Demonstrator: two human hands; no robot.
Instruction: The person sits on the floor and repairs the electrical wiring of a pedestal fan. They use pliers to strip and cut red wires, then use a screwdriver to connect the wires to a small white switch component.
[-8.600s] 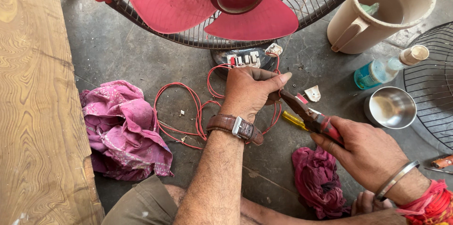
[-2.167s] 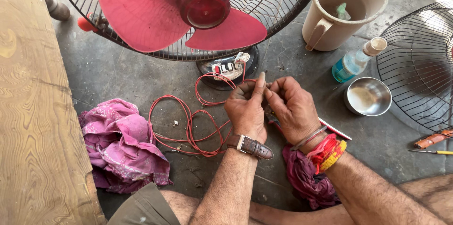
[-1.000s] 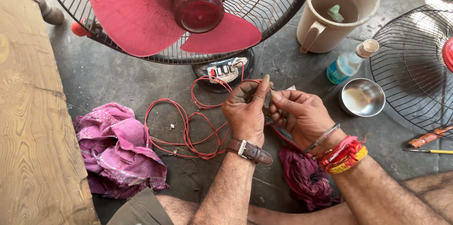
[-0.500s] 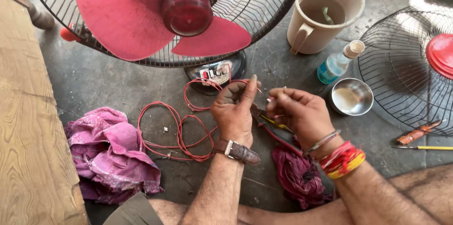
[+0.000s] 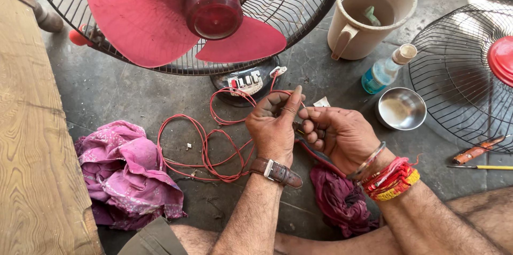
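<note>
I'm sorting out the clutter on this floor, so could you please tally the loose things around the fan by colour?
Red/pink: 4 – wire, pink cloth, maroon cloth, grille cap
Beige: 1 – jug
Silver: 1 – steel bowl
Blue: 1 – bottle
Total: 7

A crumpled pink cloth (image 5: 128, 175) is seen on the grey concrete floor (image 5: 123, 92), near left, beside a light wooden board (image 5: 37, 148) along the left edge. A cream plastic jug (image 5: 368, 14) holding cloudy water is placed far right. Just near it, a small clear bottle with blue liquid (image 5: 386, 69) lies tilted, and a small round steel bowl (image 5: 401, 108) is set beside that. A black wire fan guard (image 5: 459, 73) is laid at the right edge. A wooden-handled tool (image 5: 477, 151) and a yellow pencil (image 5: 481, 167) are located near it.
</note>
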